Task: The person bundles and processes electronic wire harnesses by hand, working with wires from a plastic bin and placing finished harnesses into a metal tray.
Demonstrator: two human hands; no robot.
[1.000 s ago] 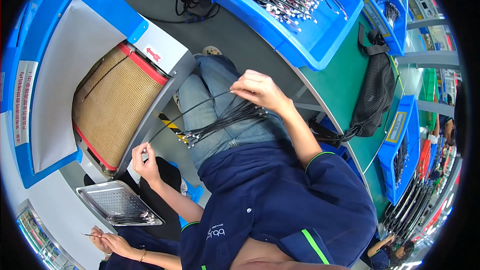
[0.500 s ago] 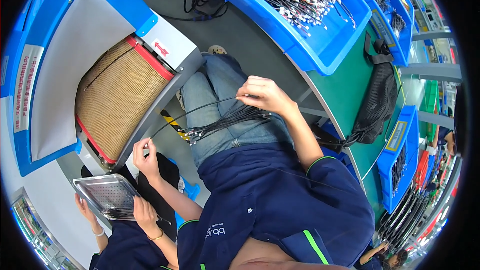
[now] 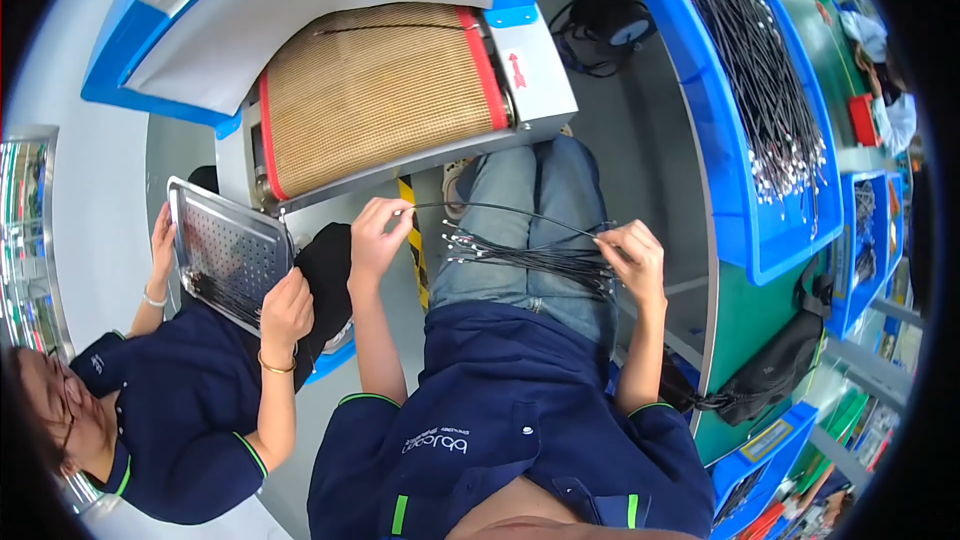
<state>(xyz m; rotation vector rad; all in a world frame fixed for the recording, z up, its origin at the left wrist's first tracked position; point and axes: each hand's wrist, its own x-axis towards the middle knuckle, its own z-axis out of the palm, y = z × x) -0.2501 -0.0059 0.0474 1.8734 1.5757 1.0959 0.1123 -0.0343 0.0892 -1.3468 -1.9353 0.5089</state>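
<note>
Head view showed the left hand (image 3: 380, 238) and right hand (image 3: 638, 260) pinching a black cable (image 3: 505, 207) near its ends, bowed over the jeans (image 3: 475, 286) just beyond a loose cable bundle (image 3: 530, 257); a sudden turn might have spilled that bundle, a hard tug strained the cable.

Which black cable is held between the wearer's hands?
The single cable stretched from left hand to right hand; the other cables lie bunched across the lap.

Left hand (image 3: 378, 243) and right hand (image 3: 636, 258) hold one thin black cable (image 3: 500, 207); black bundled cables (image 3: 535, 258) cross blue denim thighs (image 3: 495, 285).
</note>
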